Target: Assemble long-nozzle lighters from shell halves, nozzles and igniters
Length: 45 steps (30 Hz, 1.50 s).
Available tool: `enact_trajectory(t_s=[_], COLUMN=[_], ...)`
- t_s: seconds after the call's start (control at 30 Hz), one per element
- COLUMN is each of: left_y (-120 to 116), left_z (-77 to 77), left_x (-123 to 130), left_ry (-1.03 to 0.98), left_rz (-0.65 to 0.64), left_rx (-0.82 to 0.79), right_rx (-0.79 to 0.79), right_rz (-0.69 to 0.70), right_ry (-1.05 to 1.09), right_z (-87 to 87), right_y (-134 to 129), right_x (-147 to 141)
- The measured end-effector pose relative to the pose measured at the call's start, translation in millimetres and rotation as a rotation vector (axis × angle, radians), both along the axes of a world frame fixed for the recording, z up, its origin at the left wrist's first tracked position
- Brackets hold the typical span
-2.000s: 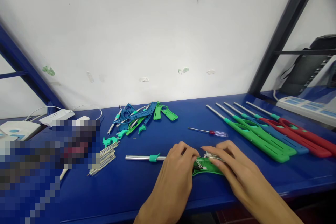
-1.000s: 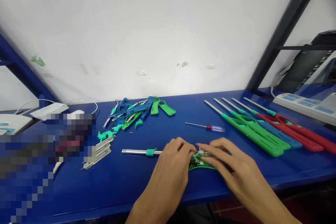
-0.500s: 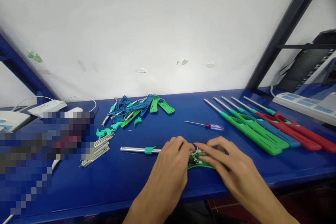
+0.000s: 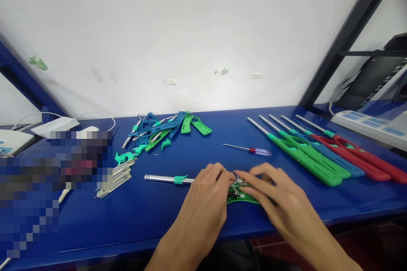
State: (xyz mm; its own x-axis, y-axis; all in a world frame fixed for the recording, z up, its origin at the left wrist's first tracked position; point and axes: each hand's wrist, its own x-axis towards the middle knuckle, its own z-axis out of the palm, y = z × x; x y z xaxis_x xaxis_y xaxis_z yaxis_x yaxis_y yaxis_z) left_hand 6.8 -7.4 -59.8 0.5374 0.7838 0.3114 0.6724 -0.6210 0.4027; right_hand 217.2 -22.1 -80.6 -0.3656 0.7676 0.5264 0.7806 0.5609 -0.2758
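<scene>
The open green shell [image 4: 245,197] lies near the table's [image 4: 127,228] near edge, between my hands; my left hand [image 4: 206,199] is curled over its left end, fingers bent down onto it, and if that hold slackens, the shell could rock and spill what is inside. My right hand [image 4: 282,194] has thumb and forefinger at a small pale part [image 4: 241,179] in the shell; I cannot tell whether they pinch it or only press, and a slanted push could pop it out; thin white wires [image 4: 235,188] lie close to those fingertips, so they could snag or get trapped. The metal tube [image 4: 160,178] sticks out to the left, a teal piece [image 4: 180,180] around it; a knock on that long end could lever everything askew.

Farther left, slim clear parts [image 4: 116,178] lie heaped, easily scattered by a sleeve; the screwdriver [image 4: 260,151] lies beyond my right hand, round enough to roll if bumped; a tiny pin [image 4: 156,154] lies loose and could easily get lost; farther still, blue and green shells [image 4: 173,126] overlap, so tugging one could drag others.
</scene>
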Motion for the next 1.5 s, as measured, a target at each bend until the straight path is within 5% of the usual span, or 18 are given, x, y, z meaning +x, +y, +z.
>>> enact_trajectory(t_s=[0.37,1.5], left_y=[-1.5,-5.6], left_z=[2.6,4.7], left_x=[-0.2,0.8], left_ry=[-0.082,-0.124], left_rz=[0.085,0.018], left_rx=[0.046,0.038], right_rx=[-0.033,-0.031], right_rz=[-0.015,0.088], right_ry=[0.093,0.073], right_z=[1.2,2.1], right_y=[-3.2,-3.7], right_x=[-2.1,-0.7])
